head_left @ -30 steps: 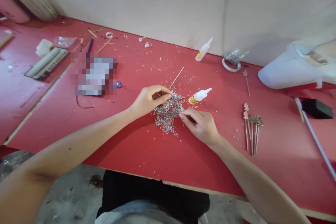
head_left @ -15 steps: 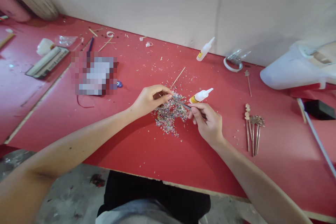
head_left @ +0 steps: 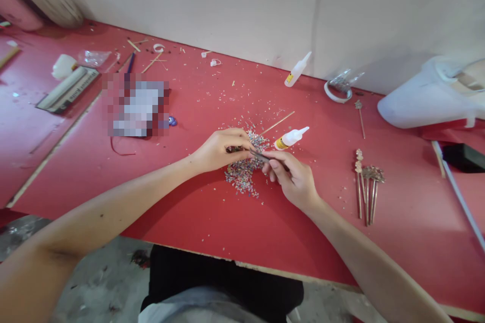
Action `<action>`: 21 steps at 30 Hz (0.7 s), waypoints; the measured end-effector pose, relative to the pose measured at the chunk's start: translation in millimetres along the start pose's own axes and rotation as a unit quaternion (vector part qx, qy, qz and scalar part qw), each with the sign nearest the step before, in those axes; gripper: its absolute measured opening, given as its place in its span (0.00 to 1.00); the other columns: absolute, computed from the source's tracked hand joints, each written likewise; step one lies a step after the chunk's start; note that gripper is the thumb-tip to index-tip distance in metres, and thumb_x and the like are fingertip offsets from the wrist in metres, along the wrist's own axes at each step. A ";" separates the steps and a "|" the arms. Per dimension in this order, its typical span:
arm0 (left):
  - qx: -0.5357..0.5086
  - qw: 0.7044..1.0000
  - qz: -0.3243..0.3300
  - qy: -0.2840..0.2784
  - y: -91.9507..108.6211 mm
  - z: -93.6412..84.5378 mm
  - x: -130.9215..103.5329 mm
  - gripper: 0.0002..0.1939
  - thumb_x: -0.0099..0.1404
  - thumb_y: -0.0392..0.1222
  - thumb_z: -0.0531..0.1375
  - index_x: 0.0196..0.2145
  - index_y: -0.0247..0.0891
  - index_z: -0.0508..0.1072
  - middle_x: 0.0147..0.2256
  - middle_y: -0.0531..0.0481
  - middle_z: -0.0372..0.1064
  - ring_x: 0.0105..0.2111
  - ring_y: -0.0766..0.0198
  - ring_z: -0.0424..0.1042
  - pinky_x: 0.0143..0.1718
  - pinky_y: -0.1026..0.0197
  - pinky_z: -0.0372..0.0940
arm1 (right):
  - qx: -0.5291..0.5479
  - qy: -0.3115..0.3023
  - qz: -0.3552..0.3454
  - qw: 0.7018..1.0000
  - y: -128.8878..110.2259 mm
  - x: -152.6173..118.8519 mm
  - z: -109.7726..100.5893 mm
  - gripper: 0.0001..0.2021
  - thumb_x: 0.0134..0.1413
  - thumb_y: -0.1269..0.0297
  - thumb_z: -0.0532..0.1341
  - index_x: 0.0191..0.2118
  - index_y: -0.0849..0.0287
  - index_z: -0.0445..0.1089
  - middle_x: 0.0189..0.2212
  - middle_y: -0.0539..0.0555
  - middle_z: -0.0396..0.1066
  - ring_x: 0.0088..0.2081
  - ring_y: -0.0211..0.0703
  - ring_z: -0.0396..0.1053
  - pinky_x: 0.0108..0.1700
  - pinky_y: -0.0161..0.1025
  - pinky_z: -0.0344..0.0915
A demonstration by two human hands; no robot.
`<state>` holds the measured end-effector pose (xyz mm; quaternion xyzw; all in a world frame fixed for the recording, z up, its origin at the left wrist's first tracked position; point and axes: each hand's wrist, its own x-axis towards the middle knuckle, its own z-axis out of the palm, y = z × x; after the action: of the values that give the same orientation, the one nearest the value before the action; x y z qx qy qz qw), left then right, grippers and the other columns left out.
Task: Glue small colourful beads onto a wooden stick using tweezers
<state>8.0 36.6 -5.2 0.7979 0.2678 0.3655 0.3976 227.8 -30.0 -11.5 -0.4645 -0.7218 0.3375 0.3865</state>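
Observation:
My left hand (head_left: 223, 150) is closed in a pinch over the pile of tiny multicoloured rhinestones (head_left: 242, 177). From its fingers a thin gold hair stick (head_left: 278, 122) points up and right; its decorated end is mostly hidden by my fingers. Dark tweezers (head_left: 260, 156) are gripped in my right hand (head_left: 291, 175), their tips at my left fingertips. Whether a stone sits between the tips is too small to tell. Just beyond my right hand a glue bottle (head_left: 291, 138) with a white nozzle and yellow label lies tilted on the red table (head_left: 212, 217).
Several finished-looking hair sticks (head_left: 367, 194) lie at the right, and a single one (head_left: 360, 120) farther back. Another glue bottle (head_left: 298, 69) stands near the wall beside a white tape ring (head_left: 337, 92). A large white container (head_left: 413, 98) lies at the right; a knife box (head_left: 68, 91) at the left.
The hair stick has swung clockwise, its free end moving right and down toward the glue bottle. My right hand has shifted slightly left, bringing the tweezer tips to my left fingers.

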 end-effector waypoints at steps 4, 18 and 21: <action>-0.020 0.996 -0.048 0.071 -0.8 -4.0 1.0 0.06 0.65 0.41 0.62 0.34 0.38 0.78 0.34 0.48 0.74 0.34 0.66 0.72 0.38 0.63 0.66 | 0.012 0.023 0.011 1.000 3.8 0.0 -2.1 0.13 0.67 0.61 0.52 0.51 0.54 0.68 0.30 0.49 0.73 0.22 0.32 0.67 0.24 0.31 0.66; -0.063 0.968 -0.154 0.190 -5.5 -7.5 2.0 0.12 0.67 0.49 0.58 0.33 0.40 0.75 0.25 0.53 0.66 0.23 0.70 0.62 0.24 0.64 0.59 | -0.218 -0.003 -0.027 0.976 8.4 3.0 -7.4 0.11 0.64 0.66 0.51 0.48 0.56 0.66 0.37 0.55 0.75 0.31 0.41 0.73 0.32 0.36 0.68; -0.071 0.968 -0.156 0.183 -6.3 -7.7 1.9 0.13 0.68 0.49 0.57 0.33 0.40 0.75 0.25 0.52 0.65 0.23 0.70 0.62 0.24 0.65 0.59 | -0.250 -0.013 -0.036 0.967 6.6 3.7 -6.6 0.09 0.65 0.64 0.52 0.46 0.56 0.67 0.37 0.56 0.76 0.33 0.42 0.74 0.34 0.36 0.68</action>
<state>2.1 44.7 -6.5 0.6354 0.4309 0.4570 0.4491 235.3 -23.5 -13.0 -0.5159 -0.8044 0.1380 0.2603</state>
